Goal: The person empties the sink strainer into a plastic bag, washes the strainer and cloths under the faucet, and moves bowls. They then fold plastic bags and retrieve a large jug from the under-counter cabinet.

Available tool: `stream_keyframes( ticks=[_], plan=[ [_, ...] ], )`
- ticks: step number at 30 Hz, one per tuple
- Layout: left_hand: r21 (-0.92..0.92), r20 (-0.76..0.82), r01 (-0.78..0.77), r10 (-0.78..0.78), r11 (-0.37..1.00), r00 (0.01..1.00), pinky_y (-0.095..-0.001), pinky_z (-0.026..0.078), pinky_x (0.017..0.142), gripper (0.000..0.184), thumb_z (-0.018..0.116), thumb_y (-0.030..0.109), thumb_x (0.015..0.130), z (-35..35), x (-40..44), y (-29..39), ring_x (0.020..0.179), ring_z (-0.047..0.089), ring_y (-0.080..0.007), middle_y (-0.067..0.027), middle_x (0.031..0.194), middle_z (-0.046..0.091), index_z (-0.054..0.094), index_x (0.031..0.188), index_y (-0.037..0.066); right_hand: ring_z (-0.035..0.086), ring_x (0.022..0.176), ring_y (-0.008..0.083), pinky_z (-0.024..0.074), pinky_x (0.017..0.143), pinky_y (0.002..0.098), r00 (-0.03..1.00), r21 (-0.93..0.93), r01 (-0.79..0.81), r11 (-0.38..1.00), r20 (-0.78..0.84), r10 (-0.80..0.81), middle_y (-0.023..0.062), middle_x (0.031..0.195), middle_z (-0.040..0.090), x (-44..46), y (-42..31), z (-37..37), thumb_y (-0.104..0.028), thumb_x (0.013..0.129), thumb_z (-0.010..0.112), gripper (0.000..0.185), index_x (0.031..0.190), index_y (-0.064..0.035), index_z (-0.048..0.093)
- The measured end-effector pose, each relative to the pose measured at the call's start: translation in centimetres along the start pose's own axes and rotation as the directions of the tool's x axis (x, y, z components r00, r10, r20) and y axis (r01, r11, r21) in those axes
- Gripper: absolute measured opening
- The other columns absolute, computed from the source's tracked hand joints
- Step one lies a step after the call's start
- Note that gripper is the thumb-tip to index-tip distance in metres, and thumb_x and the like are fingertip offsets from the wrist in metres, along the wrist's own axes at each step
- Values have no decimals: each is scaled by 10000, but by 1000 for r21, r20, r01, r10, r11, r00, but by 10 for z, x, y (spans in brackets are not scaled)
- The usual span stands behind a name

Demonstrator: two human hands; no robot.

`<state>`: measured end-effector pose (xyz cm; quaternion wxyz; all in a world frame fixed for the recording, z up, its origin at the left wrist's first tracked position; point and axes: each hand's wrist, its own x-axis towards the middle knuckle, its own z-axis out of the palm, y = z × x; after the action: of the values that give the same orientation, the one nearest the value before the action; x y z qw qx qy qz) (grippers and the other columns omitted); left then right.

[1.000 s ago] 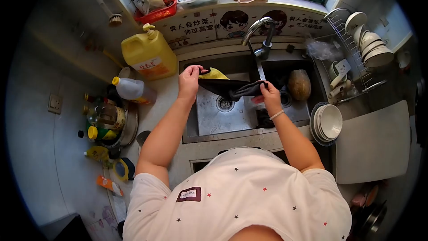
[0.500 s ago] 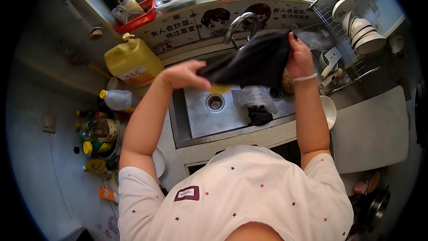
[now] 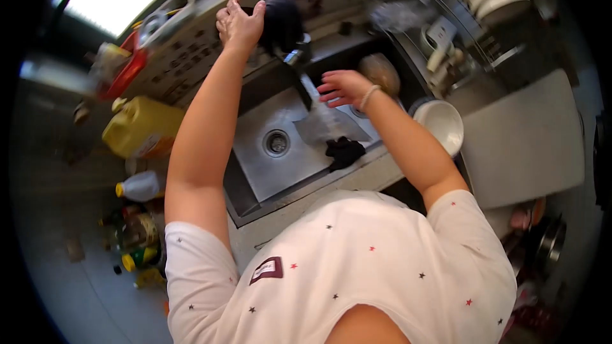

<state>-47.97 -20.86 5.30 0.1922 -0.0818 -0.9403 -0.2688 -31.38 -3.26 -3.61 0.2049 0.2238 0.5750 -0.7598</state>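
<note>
My left hand (image 3: 241, 24) is raised at the back of the sink, closed on a black cloth (image 3: 282, 24) that hangs in front of the tap (image 3: 294, 56). The cloth hides the upper part of the tap. Over the sink (image 3: 258, 169), my right hand (image 3: 346, 88) is open and holds nothing, its fingers stretched toward the left. Below it lie a clear plastic bag (image 3: 325, 126) and a second, crumpled black cloth (image 3: 345, 153) near the front edge. A round brownish item (image 3: 380, 73) sits behind my right hand; its kind is unclear.
A white bowl (image 3: 441, 126) and a large board (image 3: 526, 137) are to the right of the sink. A dish rack (image 3: 449, 0) with stacked bowls stands behind. A yellow jug (image 3: 143, 129) and several bottles line the left side. A red basket (image 3: 124, 67) is by the window.
My right hand has let go of the black cloth and moved down and left over the sink. My left hand has carried the cloth up toward the window. The view has turned.
</note>
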Motion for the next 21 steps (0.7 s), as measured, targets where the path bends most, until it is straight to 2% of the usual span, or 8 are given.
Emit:
stream_keyframes(
  ticks=[2,4,8,12,14,16,18,21],
  plan=[
    [26,162,-217,210,976,964,-422,408,839,623,528,535,743,5,-19,26,1049,479,-323,-158,1116,494,392,1196,129,617,730,236,495,597,338,999,7,-48,999,22,47,130,947,602,9,33,-4,-208,826,499,336,1115,-40,463],
    [199,186,-174,137,965,973,-414,438,793,584,526,532,758,1,-25,36,966,541,-331,-150,1074,548,422,1180,142,617,723,202,479,584,304,998,16,-62,998,18,62,114,881,622,13,58,-5,-229,818,507,319,1075,-40,493],
    [184,146,-345,322,920,935,-414,462,738,476,511,449,794,4,-23,16,922,560,-320,-135,1024,567,407,1162,165,614,708,175,469,591,291,999,-114,-18,993,-50,12,98,836,635,7,97,-13,-208,779,534,250,962,-42,573],
    [159,191,-280,249,947,950,-427,430,811,527,530,430,781,-4,-29,6,1015,507,-322,-141,1118,517,371,1223,190,614,738,195,472,671,298,938,-560,151,815,-178,-296,103,834,640,14,140,-54,-200,716,573,239,887,-44,633],
    [203,23,-402,406,893,914,-407,371,875,589,528,459,776,-6,-40,1,1065,461,-324,-155,1172,466,355,1246,149,606,810,229,458,754,306,954,-418,90,904,-225,-199,120,849,635,8,147,-77,-221,685,590,264,875,-48,646],
    [418,-218,-538,656,732,722,-379,349,897,617,519,470,781,-27,-67,13,1065,452,-336,-165,1198,440,357,1248,101,587,875,261,449,782,326,910,-508,64,859,-324,-259,130,893,627,7,161,-93,-237,688,590,286,905,-58,639],
    [27,-287,-675,653,737,701,-377,364,876,469,608,276,767,-38,-100,18,1021,477,-315,-157,1107,495,451,1148,53,581,895,269,447,797,329,868,-667,-1,745,-370,-330,130,933,620,-8,163,-98,-245,698,591,324,971,-72,621],
    [-271,71,-525,561,807,825,-372,382,867,322,629,137,725,-28,-177,-7,1006,483,-314,-150,1044,517,524,1013,39,535,980,292,412,859,336,896,-736,63,674,-255,-363,146,1071,563,-19,162,-84,-244,698,602,461,1126,-94,522]
  ],
)
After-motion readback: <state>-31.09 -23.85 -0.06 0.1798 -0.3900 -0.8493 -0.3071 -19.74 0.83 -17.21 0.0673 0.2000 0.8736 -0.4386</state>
